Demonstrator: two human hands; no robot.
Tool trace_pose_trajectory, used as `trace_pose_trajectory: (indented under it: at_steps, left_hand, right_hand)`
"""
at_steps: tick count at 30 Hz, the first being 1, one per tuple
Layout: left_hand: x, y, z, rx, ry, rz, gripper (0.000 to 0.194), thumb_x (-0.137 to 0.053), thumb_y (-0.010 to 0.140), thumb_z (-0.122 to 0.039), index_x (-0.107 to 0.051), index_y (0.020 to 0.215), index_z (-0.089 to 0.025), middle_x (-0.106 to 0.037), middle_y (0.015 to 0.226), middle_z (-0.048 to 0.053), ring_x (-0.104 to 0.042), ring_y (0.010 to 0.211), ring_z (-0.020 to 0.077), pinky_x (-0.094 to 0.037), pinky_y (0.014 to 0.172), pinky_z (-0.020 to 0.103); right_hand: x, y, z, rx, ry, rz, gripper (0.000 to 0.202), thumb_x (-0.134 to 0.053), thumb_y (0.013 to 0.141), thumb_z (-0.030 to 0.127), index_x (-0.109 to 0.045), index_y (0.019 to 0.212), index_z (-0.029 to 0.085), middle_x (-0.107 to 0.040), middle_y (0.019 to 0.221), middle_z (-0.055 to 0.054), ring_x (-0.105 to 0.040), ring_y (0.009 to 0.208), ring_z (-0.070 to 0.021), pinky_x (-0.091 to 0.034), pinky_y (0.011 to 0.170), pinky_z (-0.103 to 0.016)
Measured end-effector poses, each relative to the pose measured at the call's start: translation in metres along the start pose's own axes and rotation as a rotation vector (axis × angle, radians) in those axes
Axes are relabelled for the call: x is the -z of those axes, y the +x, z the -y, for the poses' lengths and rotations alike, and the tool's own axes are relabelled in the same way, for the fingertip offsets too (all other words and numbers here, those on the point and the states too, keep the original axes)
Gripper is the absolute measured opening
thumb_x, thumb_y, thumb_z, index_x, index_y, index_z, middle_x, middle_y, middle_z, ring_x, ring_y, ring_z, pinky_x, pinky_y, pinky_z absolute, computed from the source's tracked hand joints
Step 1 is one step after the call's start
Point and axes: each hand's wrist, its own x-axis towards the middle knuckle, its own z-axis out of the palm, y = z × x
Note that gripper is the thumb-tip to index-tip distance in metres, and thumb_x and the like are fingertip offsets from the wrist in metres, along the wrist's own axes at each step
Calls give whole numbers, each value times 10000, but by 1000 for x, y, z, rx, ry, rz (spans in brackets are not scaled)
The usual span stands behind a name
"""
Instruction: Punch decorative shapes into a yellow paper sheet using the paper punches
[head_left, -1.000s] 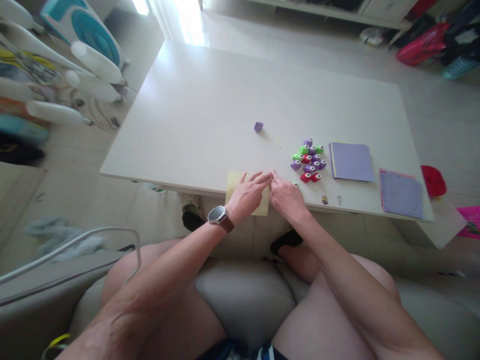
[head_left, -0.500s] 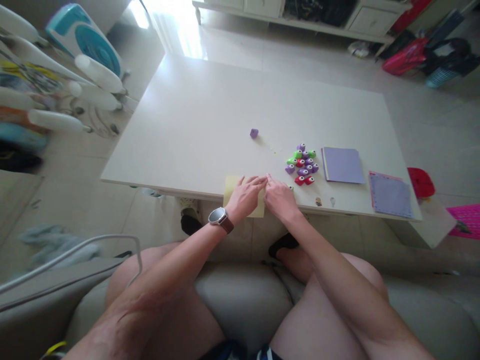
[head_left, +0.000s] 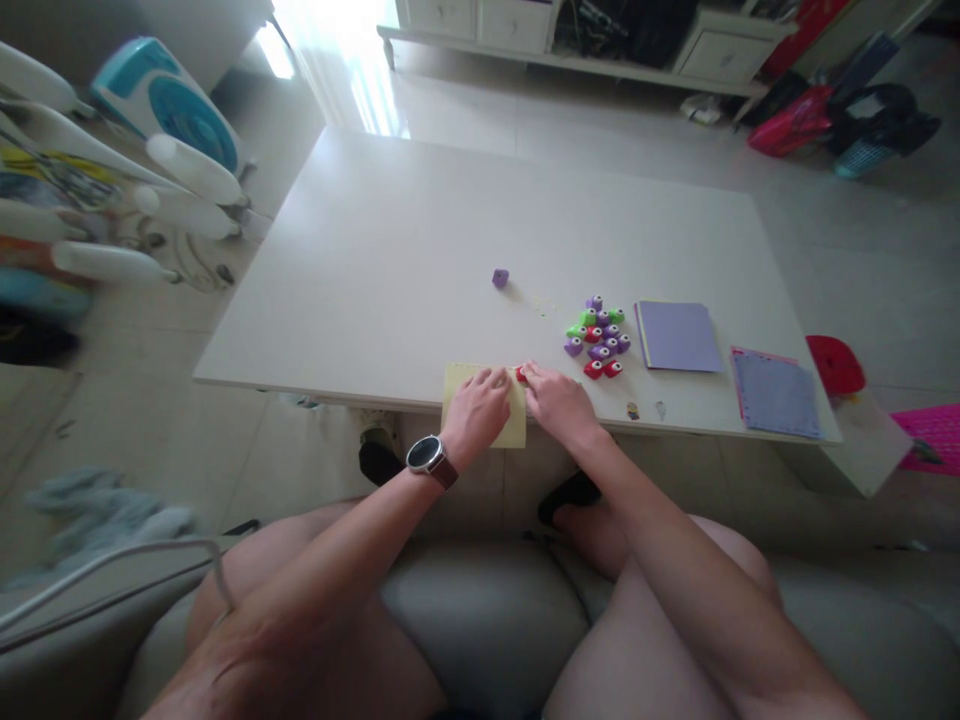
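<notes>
A yellow paper sheet point(head_left: 512, 428) lies at the table's front edge and partly overhangs it. My left hand point(head_left: 480, 400) rests flat on this sheet, its fingers lying over the upper part. At the sheet's upper right corner, my right hand point(head_left: 559, 400) has its fingers closed on a small red punch point(head_left: 520, 373). To the right sits a cluster of small purple, green and red punches point(head_left: 600, 340) with white round tops. A lone purple punch point(head_left: 500, 278) stands farther back, with tiny paper bits point(head_left: 543, 305) beside it.
A purple paper stack point(head_left: 680, 336) and a second stack point(head_left: 777, 393) lie on the right of the white table point(head_left: 360, 250). Two small flat pieces are near the front edge. A white cabinet point(head_left: 517, 25) stands beyond the table; a grey cable crosses at lower left.
My left hand has drawn back a little onto the yellow sheet, apart from my right hand. The red punch now shows at my right fingertips. The view has shifted slightly.
</notes>
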Motion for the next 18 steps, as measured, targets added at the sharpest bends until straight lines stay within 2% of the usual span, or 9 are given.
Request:
trace_pose_trajectory:
  at_steps: [3, 5, 7, 9, 13, 18]
  left_hand:
    - [-2, -2, -1, -2, 13, 0, 392, -490, 1011, -171, -627, 1378, -156, -619, 1481, 128, -528, 1367, 274, -491, 1129, 425]
    - [-1, -2, -2, 6, 12, 3, 396, -484, 1016, -176, -627, 1384, -154, -615, 1488, 129, -524, 1376, 274, -484, 1138, 423]
    - [0, -2, -3, 11, 5, 9, 405, -488, 1012, -173, -625, 1392, -149, -611, 1495, 131, -518, 1389, 274, -474, 1153, 417]
    - [1, -3, -2, 13, -4, 17, 417, -504, 1005, -176, -621, 1403, -138, -599, 1514, 135, -507, 1407, 280, -454, 1178, 416]
    - [1, -4, -1, 11, -12, 29, 445, -522, 990, -178, -615, 1421, -121, -571, 1553, 138, -494, 1424, 295, -436, 1201, 428]
    - [1, -4, -2, 25, -10, 32, 446, -522, 988, -183, -616, 1420, -119, -575, 1552, 129, -488, 1435, 292, -430, 1206, 419]
  right_hand:
    - [-2, 1, 0, -14, 59, -43, 365, -475, 1044, 189, -669, 1354, 174, -682, 1444, -131, -675, 1267, -261, -521, 1055, -362]
    - [-4, 3, 0, -43, 70, -67, 283, -488, 1056, 224, -693, 1250, 204, -748, 1319, -110, -707, 1158, -251, -528, 964, -333]
    - [-4, 5, -1, -70, 46, -80, 220, -497, 1051, 219, -693, 1151, 221, -780, 1179, -93, -713, 1045, -252, -512, 880, -331]
    - [-2, 6, -2, -69, -6, -93, 196, -495, 1038, 187, -681, 1093, 217, -777, 1100, -94, -693, 1018, -264, -480, 868, -348]
    - [1, 6, -5, -46, -101, -113, 196, -488, 1019, 152, -673, 1056, 204, -765, 1081, -114, -643, 1064, -300, -416, 907, -395]
    - [-2, 7, -7, -35, -84, -116, 221, -478, 1013, 133, -670, 1100, 199, -757, 1122, -125, -620, 1068, -295, -379, 894, -401]
